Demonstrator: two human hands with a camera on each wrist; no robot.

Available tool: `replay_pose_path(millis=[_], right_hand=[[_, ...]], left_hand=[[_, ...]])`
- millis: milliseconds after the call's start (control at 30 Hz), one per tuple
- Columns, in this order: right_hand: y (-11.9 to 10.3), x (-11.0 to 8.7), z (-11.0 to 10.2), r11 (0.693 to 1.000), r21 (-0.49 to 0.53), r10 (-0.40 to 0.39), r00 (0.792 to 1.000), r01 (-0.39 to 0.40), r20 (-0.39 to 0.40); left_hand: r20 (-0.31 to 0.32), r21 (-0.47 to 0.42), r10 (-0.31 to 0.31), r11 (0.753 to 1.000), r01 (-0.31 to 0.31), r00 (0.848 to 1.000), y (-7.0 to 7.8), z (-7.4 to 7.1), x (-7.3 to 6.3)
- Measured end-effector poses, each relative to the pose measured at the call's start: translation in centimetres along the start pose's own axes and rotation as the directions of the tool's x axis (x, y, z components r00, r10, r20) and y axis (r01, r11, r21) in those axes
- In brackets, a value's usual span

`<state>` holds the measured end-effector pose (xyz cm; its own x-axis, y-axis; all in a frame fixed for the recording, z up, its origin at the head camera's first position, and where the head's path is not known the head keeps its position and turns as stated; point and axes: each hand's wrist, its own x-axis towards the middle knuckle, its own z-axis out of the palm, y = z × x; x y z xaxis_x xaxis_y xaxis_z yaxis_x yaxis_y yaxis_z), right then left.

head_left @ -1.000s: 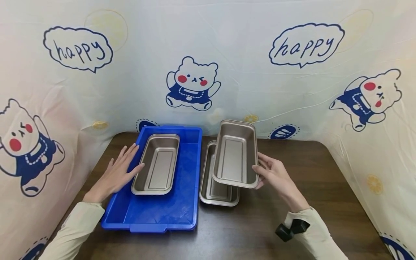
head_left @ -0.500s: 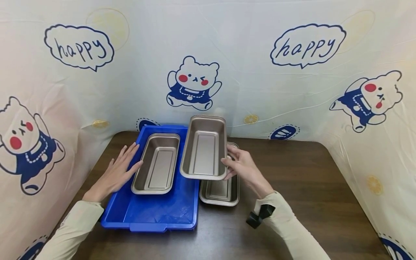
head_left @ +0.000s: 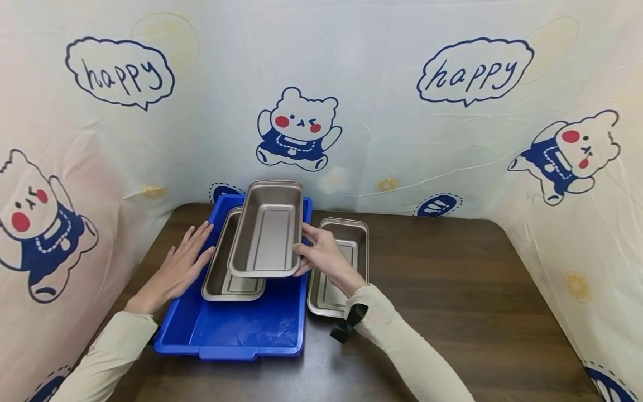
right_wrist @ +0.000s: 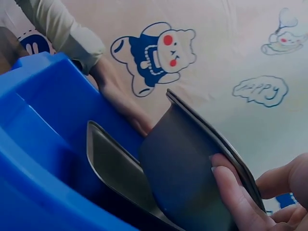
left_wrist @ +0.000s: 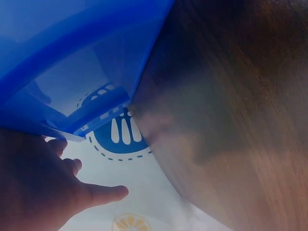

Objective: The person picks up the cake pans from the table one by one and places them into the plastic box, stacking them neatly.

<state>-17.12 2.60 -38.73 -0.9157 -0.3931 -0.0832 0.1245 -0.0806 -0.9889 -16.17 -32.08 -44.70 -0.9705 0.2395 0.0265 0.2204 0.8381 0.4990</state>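
My right hand pinches the right rim of a metal loaf pan, thumb inside and fingers outside. This pan hangs in the air over a second loaf pan lying in the blue tray. In the right wrist view the held loaf pan is tilted above the lower loaf pan, apart at the near side. My left hand rests on the tray's left rim with fingers straight. In the left wrist view that left hand is dark beside the blue tray.
A third loaf pan stands on the dark wooden table just right of the tray, partly behind my right hand. A printed cloth closes off the back and both sides.
My right hand has carried the held loaf pan left, from above the pan on the table to above the pan in the tray. The left hand has stayed in place.
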Motion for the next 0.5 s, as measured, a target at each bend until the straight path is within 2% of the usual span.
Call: replay_pose_path(millis=[267,500], right_hand=[[1.7,2.5,2.8,0.999,-0.001,0.052,0.998,-0.052,-0.026],[2.6,3.0,4.6,0.997,0.009,0.074,0.997,-0.074,-0.035]], left_hand=[[-0.020,-0.014,0.031,0.999,-0.032,0.999,-0.3,0.0,-0.3],[-0.028,-0.038,0.054,0.998,-0.055,0.998,-0.4,-0.1,-0.2]])
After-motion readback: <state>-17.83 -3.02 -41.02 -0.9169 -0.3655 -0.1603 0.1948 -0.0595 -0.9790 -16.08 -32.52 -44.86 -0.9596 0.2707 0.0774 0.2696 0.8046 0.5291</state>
